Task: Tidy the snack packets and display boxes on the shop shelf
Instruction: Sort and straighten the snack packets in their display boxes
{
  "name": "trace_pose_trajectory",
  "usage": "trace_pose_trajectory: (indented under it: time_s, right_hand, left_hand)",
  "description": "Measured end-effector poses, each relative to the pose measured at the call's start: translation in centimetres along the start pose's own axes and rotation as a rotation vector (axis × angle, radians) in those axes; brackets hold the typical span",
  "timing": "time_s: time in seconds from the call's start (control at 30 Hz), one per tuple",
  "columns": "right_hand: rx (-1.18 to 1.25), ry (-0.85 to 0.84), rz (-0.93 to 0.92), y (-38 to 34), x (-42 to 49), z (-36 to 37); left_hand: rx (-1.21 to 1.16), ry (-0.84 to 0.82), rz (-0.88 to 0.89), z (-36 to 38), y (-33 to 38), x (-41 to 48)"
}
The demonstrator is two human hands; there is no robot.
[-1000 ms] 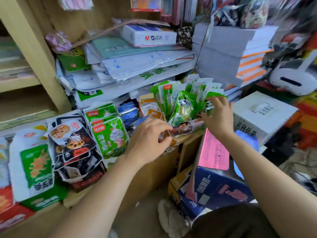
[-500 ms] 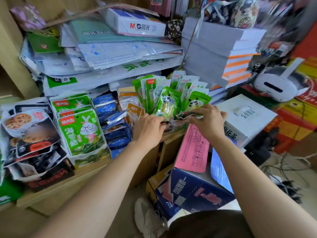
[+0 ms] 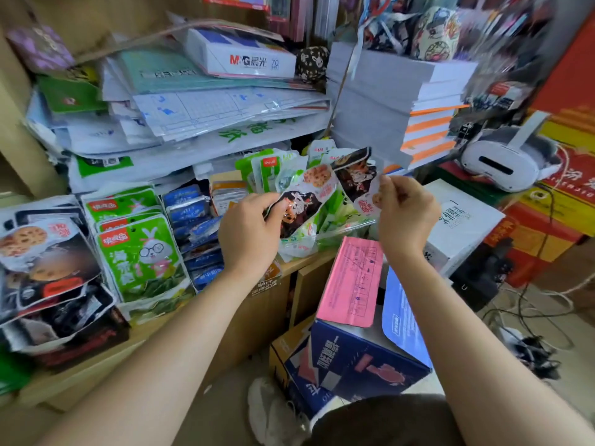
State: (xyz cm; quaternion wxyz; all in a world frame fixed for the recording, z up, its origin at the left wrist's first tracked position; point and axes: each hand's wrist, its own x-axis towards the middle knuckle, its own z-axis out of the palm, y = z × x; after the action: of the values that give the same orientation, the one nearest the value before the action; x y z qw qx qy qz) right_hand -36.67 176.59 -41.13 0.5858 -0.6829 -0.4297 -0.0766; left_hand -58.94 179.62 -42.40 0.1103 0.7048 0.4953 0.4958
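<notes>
Your left hand (image 3: 248, 233) and right hand (image 3: 405, 217) each pinch a cookie packet (image 3: 306, 201), seemingly separate; matching stack (image 3: 42, 252) lies leftward, nearer left.

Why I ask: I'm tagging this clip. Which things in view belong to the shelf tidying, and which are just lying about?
Part of the job: cookie packet pinched by the left hand; second cookie packet pinched by the right hand; green rabbit packets; blue packets.
Lying about: paper ream box; white headset; pink sheet; blue carton; floor cables.
</notes>
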Motion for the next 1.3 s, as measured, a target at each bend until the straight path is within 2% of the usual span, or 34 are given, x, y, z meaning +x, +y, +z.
trace_pose_trajectory:
  time_s: [0.1,0.23,0.43,0.63,0.77,0.87,0.93,1.0,1.1,1.17,1.3]
  right_hand:
    - [0.259,-0.061,0.126,-1.7,-0.5,-0.3]
    - [0.42,-0.31,0.194,-4.8,-2.7,0.4]
    - [0.375,-0.515,0.087,-8.8,-5.5,3.7]
    - [0.404,-0.576,0.016,-14.1,-8.9,7.0]
    - [0.347,-0.601,-0.111,-17.4,-11.3,8.9]
    - [0.313,-0.627,-0.157,-19.0,-13.2,10.2]
    - [0.3,-0.63,-0.179,-19.8,-14.3,10.9]
    - [0.301,-0.642,-0.176,-20.5,-15.2,11.6]
    - [0.334,-0.646,-0.092,-21.0,-16.0,12.2]
    - [0.339,-0.608,-0.039,-21.2,-16.2,12.6]
    - [0.38,-0.585,0.041,-21.4,-16.2,13.1]
  left_hand:
    - [-0.077,0.061,-0.042,-2.7,-0.1,0.5]
    - [-0.127,0.099,-0.103,-6.9,-1.8,0.4]
    - [-0.149,0.194,-0.265,-12.9,-5.8,0.2]
    - [-0.039,0.422,-0.343,-20.8,-10.7,-0.2]
    - [0.012,0.55,-0.325,-26.0,-13.0,-1.1]
    - [0.126,0.582,-0.245,-28.5,-14.1,-2.1]
    - [0.234,0.524,-0.155,-29.0,-14.2,-2.8]
    - [0.358,0.383,-0.107,-28.5,-14.2,-3.3]
    - [0.676,-0.004,-0.131,-27.1,-15.0,-3.8]
    - [0.71,-0.195,-0.199,-26.7,-15.5,-3.8]
    - [0.727,-0.265,-0.185,-26.6,-16.5,-3.6]
